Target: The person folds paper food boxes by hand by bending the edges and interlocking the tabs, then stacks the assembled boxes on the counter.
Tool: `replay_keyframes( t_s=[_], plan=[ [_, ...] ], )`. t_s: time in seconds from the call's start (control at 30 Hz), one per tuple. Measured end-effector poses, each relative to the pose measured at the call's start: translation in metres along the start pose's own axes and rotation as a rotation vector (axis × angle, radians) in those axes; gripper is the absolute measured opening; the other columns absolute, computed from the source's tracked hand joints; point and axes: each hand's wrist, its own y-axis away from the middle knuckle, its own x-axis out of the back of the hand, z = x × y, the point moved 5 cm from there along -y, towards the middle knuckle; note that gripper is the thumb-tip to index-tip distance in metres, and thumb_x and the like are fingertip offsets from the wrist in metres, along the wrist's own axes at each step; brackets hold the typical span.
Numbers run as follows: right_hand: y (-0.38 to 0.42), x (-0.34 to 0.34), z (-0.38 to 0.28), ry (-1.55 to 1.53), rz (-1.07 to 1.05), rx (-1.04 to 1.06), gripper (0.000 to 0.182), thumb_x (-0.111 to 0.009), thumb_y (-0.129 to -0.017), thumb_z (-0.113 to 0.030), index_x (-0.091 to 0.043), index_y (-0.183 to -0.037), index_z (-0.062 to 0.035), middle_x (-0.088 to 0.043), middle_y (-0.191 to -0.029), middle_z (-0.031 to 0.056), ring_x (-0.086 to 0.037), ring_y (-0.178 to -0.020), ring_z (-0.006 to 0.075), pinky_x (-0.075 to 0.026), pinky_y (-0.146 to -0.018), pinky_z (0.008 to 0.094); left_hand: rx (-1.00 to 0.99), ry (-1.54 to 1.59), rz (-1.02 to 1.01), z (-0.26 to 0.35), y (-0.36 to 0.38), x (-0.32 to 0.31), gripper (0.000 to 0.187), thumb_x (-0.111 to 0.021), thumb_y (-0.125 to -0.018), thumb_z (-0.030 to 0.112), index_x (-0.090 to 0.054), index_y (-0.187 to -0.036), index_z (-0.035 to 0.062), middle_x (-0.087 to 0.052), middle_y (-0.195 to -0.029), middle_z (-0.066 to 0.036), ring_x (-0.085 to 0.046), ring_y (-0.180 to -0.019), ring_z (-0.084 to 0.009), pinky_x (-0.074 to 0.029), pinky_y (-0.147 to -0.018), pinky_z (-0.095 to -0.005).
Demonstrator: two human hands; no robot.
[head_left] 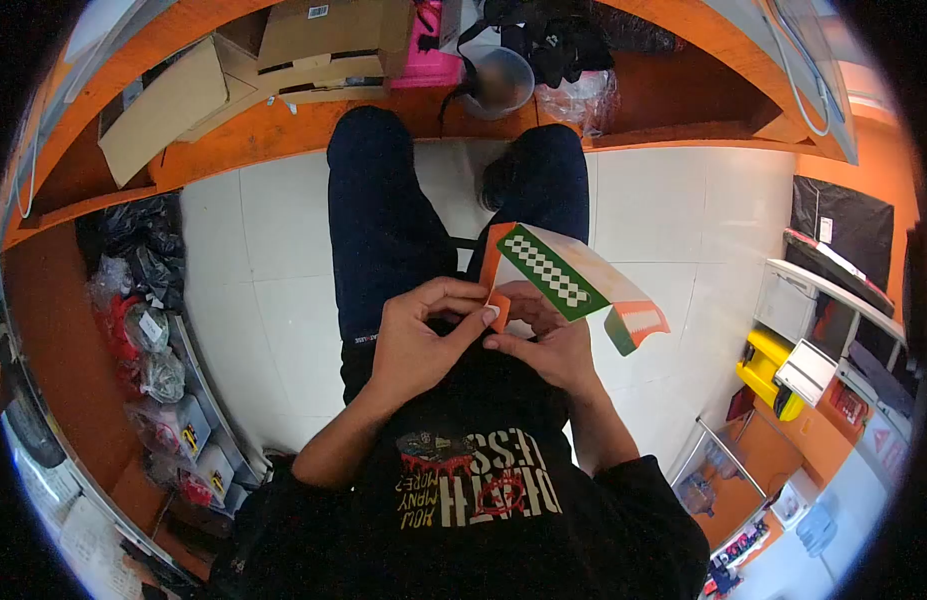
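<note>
Over my lap is a light cardboard box (551, 272), partly unfolded, with orange, white and green faces. A row of white diamonds runs along its green strip, and an end flap (635, 322) sticks out at the right. My left hand (420, 335) is closed on the box's near left end, its thumb and fingers pinching a small orange flap (499, 311). My right hand (555, 348) supports the box from below and behind, thumb pointing left near that flap. Some right fingers are hidden by the box.
An orange shelf ahead carries brown cardboard boxes (328, 40), a pink container (428, 62), a clear round tub (501, 82) and black items. Shelving with plastic-wrapped goods (163, 370) stands left. At right are a yellow object (768, 372) and a rack. White tiles (643, 215) cover the floor.
</note>
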Motion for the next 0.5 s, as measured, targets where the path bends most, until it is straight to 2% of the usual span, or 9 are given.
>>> replay_keyframes(
  t_s=[0.13,0.23,0.33,0.43,0.5],
  plan=[
    [0.000,-0.002,0.006,0.003,0.038,0.063,0.053,-0.078,-0.076,0.007,-0.058,-0.124,0.0022,-0.061,-0.120,0.0139,-0.065,-0.106,0.0229,-0.054,-0.096,0.0379,0.013,0.021,0.032,-0.004,0.000,0.000,0.016,-0.074,-0.087,0.011,-0.069,-0.097,0.0001,-0.073,-0.090,-0.010,-0.070,-0.086,-0.0138,-0.055,-0.079,-0.0293],
    [0.000,-0.008,-0.004,0.016,0.022,0.051,0.052,-0.075,-0.078,0.007,-0.058,-0.127,0.0021,-0.061,-0.122,0.0143,-0.063,-0.110,0.0234,-0.054,-0.097,0.0374,0.036,0.029,0.074,-0.006,0.000,0.001,0.013,-0.074,-0.087,0.011,-0.070,-0.094,0.0002,-0.073,-0.089,-0.011,-0.070,-0.083,-0.0135,-0.056,-0.076,-0.0284],
    [0.001,-0.005,0.002,-0.109,0.010,-0.023,0.051,-0.072,-0.081,0.007,-0.058,-0.129,0.0012,-0.060,-0.124,0.0149,-0.061,-0.115,0.0235,-0.053,-0.099,0.0369,0.021,0.054,0.129,-0.013,-0.001,0.003,0.012,-0.075,-0.086,0.010,-0.072,-0.093,0.0004,-0.073,-0.087,-0.010,-0.070,-0.081,-0.0129,-0.056,-0.073,-0.0270],
    [0.000,-0.005,-0.003,-0.065,-0.038,-0.024,0.049,-0.072,-0.087,-0.006,-0.055,-0.133,-0.0040,-0.061,-0.125,0.0140,-0.060,-0.117,0.0231,-0.051,-0.101,0.0354,-0.013,0.076,0.171,-0.015,0.002,0.001,0.010,-0.075,-0.085,0.007,-0.074,-0.092,0.0004,-0.074,-0.085,-0.010,-0.070,-0.079,-0.0119,-0.055,-0.070,-0.0246],
    [0.001,-0.007,0.000,-0.180,0.006,-0.031,0.047,-0.071,-0.084,0.002,-0.058,-0.130,-0.0009,-0.059,-0.126,0.0149,-0.060,-0.116,0.0236,-0.053,-0.099,0.0353,-0.033,0.074,0.190,-0.014,0.004,0.000,0.010,-0.075,-0.085,0.007,-0.074,-0.092,0.0000,-0.074,-0.085,-0.010,-0.070,-0.079,-0.0117,-0.055,-0.070,-0.0245]
  ],
)
